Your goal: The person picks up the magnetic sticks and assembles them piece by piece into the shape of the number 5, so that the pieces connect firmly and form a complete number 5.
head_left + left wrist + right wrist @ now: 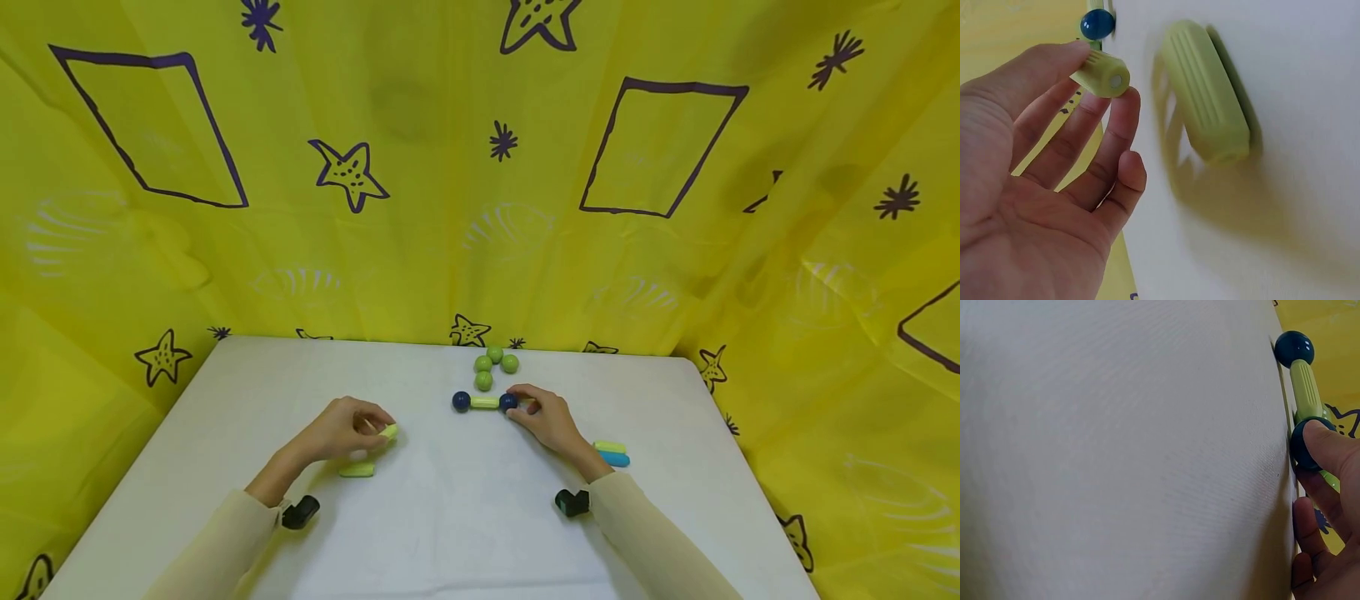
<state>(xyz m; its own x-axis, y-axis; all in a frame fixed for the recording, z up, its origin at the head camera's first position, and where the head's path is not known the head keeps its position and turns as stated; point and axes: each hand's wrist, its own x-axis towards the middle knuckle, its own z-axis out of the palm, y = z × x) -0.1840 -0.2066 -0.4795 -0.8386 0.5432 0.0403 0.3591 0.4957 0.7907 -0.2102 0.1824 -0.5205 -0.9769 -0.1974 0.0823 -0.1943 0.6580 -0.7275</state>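
My left hand point(347, 429) pinches a light green ridged rod point(1105, 74) between thumb and fingertips, above the table. A metal-looking disc shows in the rod's end in the left wrist view. Just below that hand, a second green rod point(357, 470) lies on the table. My right hand point(550, 419) grips a dark blue ball point(1308, 445) between thumb and fingers. That ball sits at one end of a green rod point(484, 402), and another dark blue ball point(461, 402) sits at its other end, dumbbell-like. Part of the gripped ball is hidden by my thumb.
Several green balls point(483, 381) are grouped behind the dumbbell shape. Beside my right wrist lie a yellow-green rod point(610, 447) and a blue rod point(615, 459), side by side. A yellow patterned curtain point(420, 267) borders the white table point(480, 533) at the back and sides.
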